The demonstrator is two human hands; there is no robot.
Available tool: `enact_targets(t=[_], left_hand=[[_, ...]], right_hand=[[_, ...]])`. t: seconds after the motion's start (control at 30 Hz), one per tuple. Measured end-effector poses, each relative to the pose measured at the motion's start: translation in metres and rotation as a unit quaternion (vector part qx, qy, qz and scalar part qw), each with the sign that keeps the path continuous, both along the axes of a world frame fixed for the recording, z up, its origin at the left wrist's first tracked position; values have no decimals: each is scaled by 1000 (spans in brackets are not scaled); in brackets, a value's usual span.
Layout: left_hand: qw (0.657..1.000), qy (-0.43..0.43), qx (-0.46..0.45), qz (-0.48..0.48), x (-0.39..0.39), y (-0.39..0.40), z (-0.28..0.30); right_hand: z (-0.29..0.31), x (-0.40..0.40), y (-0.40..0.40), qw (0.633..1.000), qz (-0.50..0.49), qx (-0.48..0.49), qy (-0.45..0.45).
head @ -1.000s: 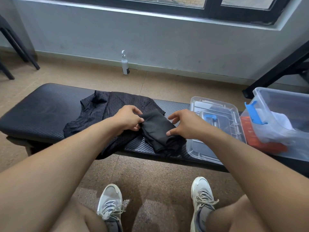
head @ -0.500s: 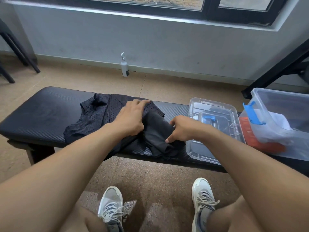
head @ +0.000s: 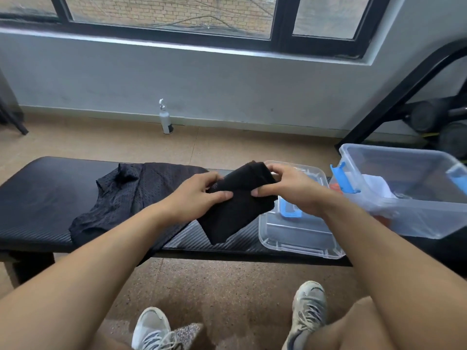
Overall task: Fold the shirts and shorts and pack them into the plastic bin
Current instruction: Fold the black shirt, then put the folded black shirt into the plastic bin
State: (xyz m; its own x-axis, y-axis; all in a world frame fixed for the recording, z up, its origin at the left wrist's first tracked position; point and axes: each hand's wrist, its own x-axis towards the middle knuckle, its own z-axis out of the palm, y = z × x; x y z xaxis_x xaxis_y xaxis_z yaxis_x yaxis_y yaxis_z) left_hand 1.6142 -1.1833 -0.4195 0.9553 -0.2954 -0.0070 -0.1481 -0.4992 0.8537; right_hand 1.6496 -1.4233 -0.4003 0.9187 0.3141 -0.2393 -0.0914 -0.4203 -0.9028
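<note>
Both hands, left hand (head: 199,195) and right hand (head: 290,190), grip folded black garment (head: 235,210), possibly shorts.

A bench (head: 38,198) ran left to right across the view, in front of the person's knees. On its left half lay a spread garment (head: 131,195). To the right of that, a folded garment (head: 237,205) was held above the bench between the left hand (head: 199,198) and the right hand (head: 290,190). Just right of the folded garment, a bin lid (head: 298,238) lay on the bench. The plastic bin (head: 414,195) stood at the far right, with items inside it. Behind the bench, a bottle (head: 165,118) stood on the floor against the wall, below the window (head: 177,18). Two shoes (head: 307,309) rested on the floor before the bench.
</note>
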Motion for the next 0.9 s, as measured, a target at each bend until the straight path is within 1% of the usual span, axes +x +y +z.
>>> enact_targets(t=[0.07,0.13,0.2,0.23,0.3,0.4,0.5,0.57,0.67,0.7,0.73,0.8,0.83,0.9], left_hand=[[999,44,6,-8,2,-2,-2],[996,91,3,-15,3,-4,-5],[992,122,-36,-12,4,-5,-8],[991,121,-53,-8,5,-6,-8],[995,82,-62,1,6,-12,-4],[997,1,-72,21,8,-28,5],[991,-82,-88,58,8,-44,13],[985,-91,-121,81,10,-47,14],[977,-80,-177,87,13,-52,18],[974,-79,-193,88,14,-56,18],[971,-78,-208,88,15,-61,18],[967,-81,-224,92,17,-74,19],[966,-81,-228,93,19,-82,19],[966,-85,-230,87,23,-98,20]], right_hand=[[1,0,-12,999,34,-25,35],[3,-2,-19,997,48,-42,38],[2,-4,-17,999,25,-10,25],[2,-5,-16,1000,8,18,5],[0,-7,-13,997,-17,53,-47],[-2,-13,-10,990,-25,77,-114],[-2,-16,-6,980,-52,112,-156],[-2,-16,-8,979,-72,134,-139],[-1,-22,-19,985,-54,161,-41],[-2,-25,-23,985,-44,164,-31],[-3,-27,-27,984,-49,169,-40],[-2,-31,-34,973,-107,183,-90],[0,-33,-39,966,-141,176,-125],[7,-37,-50,957,-182,127,-189]])
